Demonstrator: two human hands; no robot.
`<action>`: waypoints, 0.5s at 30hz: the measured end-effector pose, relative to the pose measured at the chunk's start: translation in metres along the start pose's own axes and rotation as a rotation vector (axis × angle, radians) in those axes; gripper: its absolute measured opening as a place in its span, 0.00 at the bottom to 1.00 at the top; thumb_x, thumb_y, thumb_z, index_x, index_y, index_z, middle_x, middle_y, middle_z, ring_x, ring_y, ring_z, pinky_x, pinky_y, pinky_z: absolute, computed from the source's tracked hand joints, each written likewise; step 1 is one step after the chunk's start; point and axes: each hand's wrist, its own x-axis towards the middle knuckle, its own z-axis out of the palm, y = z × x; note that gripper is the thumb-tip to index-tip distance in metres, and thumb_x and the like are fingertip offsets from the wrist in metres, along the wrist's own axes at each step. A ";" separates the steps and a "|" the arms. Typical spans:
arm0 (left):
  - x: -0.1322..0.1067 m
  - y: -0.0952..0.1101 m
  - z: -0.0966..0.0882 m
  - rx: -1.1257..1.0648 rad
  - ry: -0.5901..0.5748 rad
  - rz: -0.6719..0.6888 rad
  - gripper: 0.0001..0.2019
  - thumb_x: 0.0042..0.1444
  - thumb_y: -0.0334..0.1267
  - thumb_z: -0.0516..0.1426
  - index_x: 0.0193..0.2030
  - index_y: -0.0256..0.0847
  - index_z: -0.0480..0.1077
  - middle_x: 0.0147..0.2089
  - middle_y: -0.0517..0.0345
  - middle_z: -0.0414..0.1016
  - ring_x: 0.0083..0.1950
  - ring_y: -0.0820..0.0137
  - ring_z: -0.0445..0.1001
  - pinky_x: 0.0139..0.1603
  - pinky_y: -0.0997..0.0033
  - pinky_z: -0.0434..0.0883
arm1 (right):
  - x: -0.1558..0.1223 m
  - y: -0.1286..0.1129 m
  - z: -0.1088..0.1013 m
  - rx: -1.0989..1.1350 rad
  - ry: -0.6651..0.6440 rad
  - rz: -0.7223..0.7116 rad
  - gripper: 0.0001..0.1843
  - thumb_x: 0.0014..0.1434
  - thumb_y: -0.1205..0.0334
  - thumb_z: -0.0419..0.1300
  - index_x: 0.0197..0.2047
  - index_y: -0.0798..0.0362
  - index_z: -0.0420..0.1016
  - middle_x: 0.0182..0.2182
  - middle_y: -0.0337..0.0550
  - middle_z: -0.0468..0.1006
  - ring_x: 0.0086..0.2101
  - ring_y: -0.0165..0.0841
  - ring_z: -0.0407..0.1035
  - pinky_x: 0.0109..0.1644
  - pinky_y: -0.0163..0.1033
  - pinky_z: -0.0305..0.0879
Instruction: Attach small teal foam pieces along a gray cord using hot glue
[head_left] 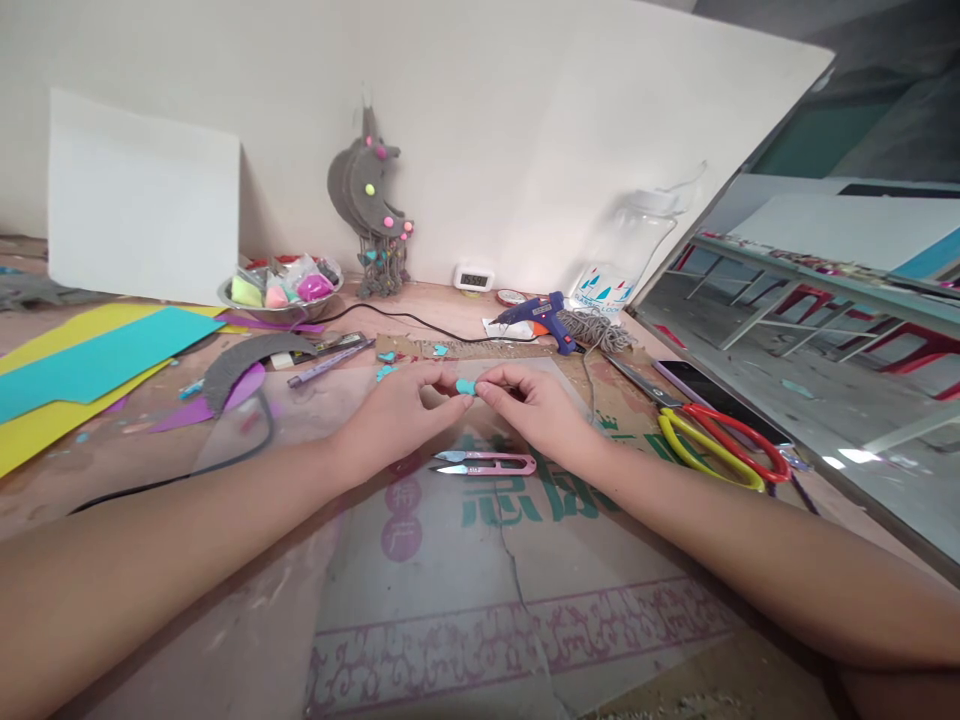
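Between my two hands is a small turquoise cut-out piece [466,386], held up over the work mat; its exact shape is partly covered by fingertips. My left hand [412,405] pinches its left side between thumb and fingers. At its right edge, my right hand [534,405] grips it with closed fingertips. Just below the hands lie pink-handled thread snips [487,463], blades toward the left. Several turquoise cut-outs rest beyond my left hand, among them a small heart-like piece [440,350].
A blue glue gun [544,318] lies at the back, near grey yarn [600,330]. Red-and-yellow scissors [712,440] and a phone [720,400] are at right. Turquoise sheet [112,360], grey crescent [251,365] and a bowl of clay packets [285,312] stand left. A moon ornament [371,200] hangs behind.
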 end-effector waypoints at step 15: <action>0.000 -0.002 -0.001 0.043 -0.016 0.003 0.12 0.59 0.43 0.50 0.29 0.40 0.68 0.30 0.64 0.72 0.36 0.72 0.69 0.39 0.73 0.63 | 0.000 0.003 0.001 -0.048 0.001 -0.028 0.13 0.56 0.54 0.56 0.33 0.56 0.74 0.25 0.38 0.71 0.25 0.27 0.60 0.29 0.33 0.57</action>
